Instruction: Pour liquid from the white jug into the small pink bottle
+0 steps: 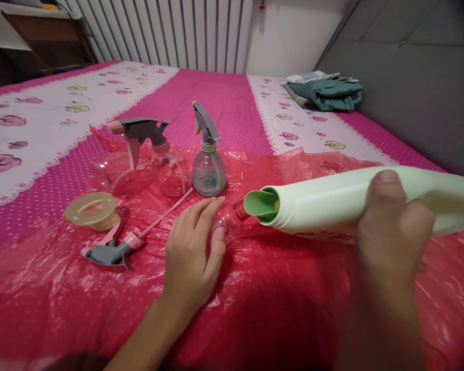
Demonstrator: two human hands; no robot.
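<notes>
My right hand (390,226) grips a pale green jug (332,198), tipped on its side with its green spout (261,202) right at the mouth of a small clear bottle (232,219). My left hand (193,252) wraps around that clear bottle and steadies it on the red plastic sheet (274,288). Behind it stand a grey spray bottle (209,159) and a clear spray bottle (150,159) with a pink and grey trigger. A loose trigger head (114,251) with its long tube lies to the left, beside a pale green cap (93,208).
The red sheet covers a bed with a pink and white floral cover (62,113). Folded teal and grey clothes (325,91) lie at the far right by a grey headboard (417,87). A radiator (185,31) and dark furniture (42,41) stand behind.
</notes>
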